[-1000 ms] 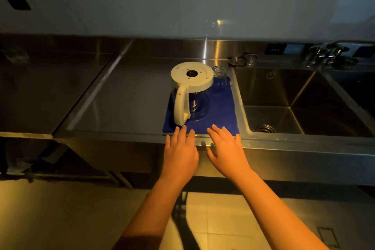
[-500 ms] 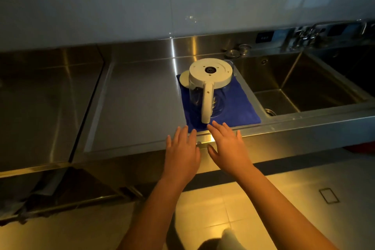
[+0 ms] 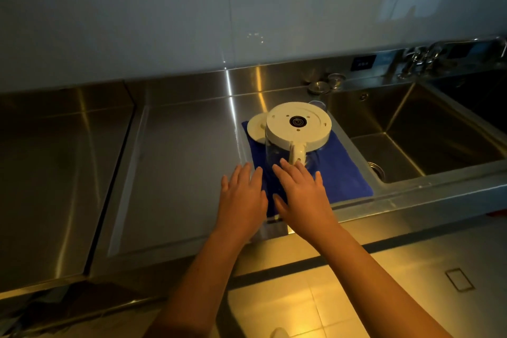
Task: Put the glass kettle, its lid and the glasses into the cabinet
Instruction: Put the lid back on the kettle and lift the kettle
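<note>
Standing inverted, glass kettle point(image 3: 298, 129), handle point(image 3: 298, 154) frontward

Overall dim. Warm yellow light falls on the floor tiles point(image 3: 301, 299) and both forearms point(image 3: 197, 282); the wall point(image 3: 164, 8) reads cool grey, with a pale patch upper right. Vertical glare streak on the steel counter point(image 3: 233, 118). Sink point(image 3: 411, 129) and far-left surface in shadow. Clear body of the glass kettle point(image 3: 297, 129) barely resolves. Counter edges bow towards frame borders; lower-left corner murky.
</note>
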